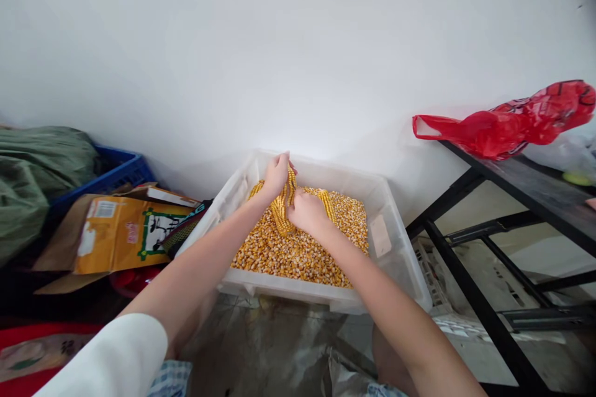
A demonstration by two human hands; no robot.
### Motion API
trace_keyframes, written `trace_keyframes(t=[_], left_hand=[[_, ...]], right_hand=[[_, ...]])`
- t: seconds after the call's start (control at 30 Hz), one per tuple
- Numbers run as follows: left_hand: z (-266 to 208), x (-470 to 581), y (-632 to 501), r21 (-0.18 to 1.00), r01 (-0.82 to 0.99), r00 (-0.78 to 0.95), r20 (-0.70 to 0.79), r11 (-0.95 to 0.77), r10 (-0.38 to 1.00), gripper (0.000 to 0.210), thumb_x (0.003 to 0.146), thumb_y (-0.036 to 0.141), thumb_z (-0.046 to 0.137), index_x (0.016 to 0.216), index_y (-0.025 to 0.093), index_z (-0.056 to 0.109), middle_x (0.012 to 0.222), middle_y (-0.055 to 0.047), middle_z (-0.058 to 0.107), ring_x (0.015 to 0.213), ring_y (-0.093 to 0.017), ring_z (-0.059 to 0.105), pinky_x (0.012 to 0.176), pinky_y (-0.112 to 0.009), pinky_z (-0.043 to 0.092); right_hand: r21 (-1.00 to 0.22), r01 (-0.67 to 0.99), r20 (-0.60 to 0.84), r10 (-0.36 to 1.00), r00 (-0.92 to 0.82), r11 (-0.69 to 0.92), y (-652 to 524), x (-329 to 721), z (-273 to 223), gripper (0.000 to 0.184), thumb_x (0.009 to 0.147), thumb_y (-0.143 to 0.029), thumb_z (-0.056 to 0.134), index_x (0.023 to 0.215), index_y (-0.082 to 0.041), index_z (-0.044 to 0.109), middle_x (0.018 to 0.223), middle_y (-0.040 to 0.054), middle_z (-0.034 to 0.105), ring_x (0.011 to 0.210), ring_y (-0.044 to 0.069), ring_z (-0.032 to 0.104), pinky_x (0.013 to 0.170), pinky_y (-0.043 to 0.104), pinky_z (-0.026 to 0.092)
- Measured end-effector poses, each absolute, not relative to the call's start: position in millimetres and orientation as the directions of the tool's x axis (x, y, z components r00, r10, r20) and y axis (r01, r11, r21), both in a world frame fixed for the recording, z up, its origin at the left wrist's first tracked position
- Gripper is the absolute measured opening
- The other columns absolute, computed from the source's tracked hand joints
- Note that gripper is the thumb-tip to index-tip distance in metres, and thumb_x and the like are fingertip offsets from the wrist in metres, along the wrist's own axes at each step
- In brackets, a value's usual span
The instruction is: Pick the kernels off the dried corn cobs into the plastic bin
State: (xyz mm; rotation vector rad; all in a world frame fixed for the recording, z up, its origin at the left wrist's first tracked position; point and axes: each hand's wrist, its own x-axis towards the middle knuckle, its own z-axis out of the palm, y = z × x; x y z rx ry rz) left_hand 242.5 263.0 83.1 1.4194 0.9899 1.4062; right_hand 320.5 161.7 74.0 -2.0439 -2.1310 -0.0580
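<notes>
Corn kernels (298,254) fill the floor of a translucent white plastic crate (395,260), and every place below is told from that crate. Over its far half both hands meet on one corn cob (282,211) — the left hand (276,177) clamped round the cob's upper end, the right hand (307,212) closed on its lower part, the two hands touching each other. The cob stands tilted, its lower end just above the loose kernels. A second cob (327,203) lies on the kernels just right of the right hand. Left of the crate sits a torn cardboard box (112,232), with a blue basket (121,172) behind it and green cloth (32,173) farther left. Right of the crate stands a black metal rack (470,285) — a red plastic bag (512,121) lies on its top shelf. Behind the crate rises a white wall (298,43).
</notes>
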Motion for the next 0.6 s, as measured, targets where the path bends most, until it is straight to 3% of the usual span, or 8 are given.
trace_keyframes(t=[0.27, 0.6], left_hand=[[78, 239, 275, 0.966, -0.074, -0.05, 0.243, -0.246, 0.969, 0.039, 0.081, 0.048, 0.034, 0.061, 0.018, 0.049, 0.052, -0.005, 0.056, 0.049, -0.017, 0.053, 0.05, -0.028, 0.041], [76, 237, 276, 0.98, 0.008, -0.156, 0.199, -0.201, 0.967, 0.039, 0.082, 0.047, 0.029, 0.064, 0.019, 0.047, 0.058, -0.006, 0.058, 0.053, -0.017, 0.054, 0.051, -0.028, 0.043]], right_hand=[[-0.085, 0.995, 0.1, 0.994, -0.052, 0.061, 162, 324, 59, 0.022, 0.078, -0.017, 0.047, 0.098, -0.011, 0.052, 0.086, 0.014, 0.065, 0.082, 0.026, 0.064, 0.068, 0.033, 0.048], [-0.226, 0.973, 0.058, 0.998, -0.022, 0.035, 165, 315, 51, 0.018, 0.079, -0.02, 0.046, 0.093, -0.012, 0.056, 0.09, 0.0137, 0.066, 0.084, 0.024, 0.064, 0.069, 0.029, 0.048]])
